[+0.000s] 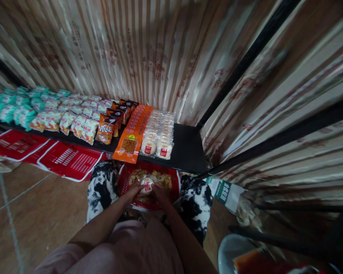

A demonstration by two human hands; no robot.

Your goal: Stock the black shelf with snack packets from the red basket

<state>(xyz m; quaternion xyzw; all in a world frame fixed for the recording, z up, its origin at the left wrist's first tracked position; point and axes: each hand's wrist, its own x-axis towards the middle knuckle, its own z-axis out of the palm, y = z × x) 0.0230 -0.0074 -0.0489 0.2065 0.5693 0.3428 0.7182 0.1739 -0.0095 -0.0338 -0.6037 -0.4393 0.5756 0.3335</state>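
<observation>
Both hands pinch one wrapped round pastry (147,184) between them: left hand (134,189) on its left edge, right hand (160,190) on its right edge, fingers curled onto the wrapper. Neither grip is spread; exact finger placement is too small to read.

Location: the pastry sits just above the red basket (175,182) on the person's lap, between knees in black-and-white patterned trousers (101,186). More wrapped snacks lie loose in the basket under the hands.

Judged step: a pick from the basket, item lifted or about to clear the pile, not yet moved toward the shelf.

Shelf state: black shelf (188,148) straight ahead, against striped wallpaper. Matching clear-wrapped pastries (158,135) already stand in rows, front pair with red labels. Left of them an orange snack pack row (133,133), then dark-orange bags (107,129), then white/orange bags (74,123), teal packs (14,108) at far left. Bare shelf remains right of the pastry rows.

Next move, as I read it: lift clear of the basket rim, reach forward and up, set the item by the pastry rows or on the bare patch beside them, label facing front. One hand should take the full load before the reach; wrapper looks slippery.

Flat red baskets (68,160) lie on the floor to the left.
</observation>
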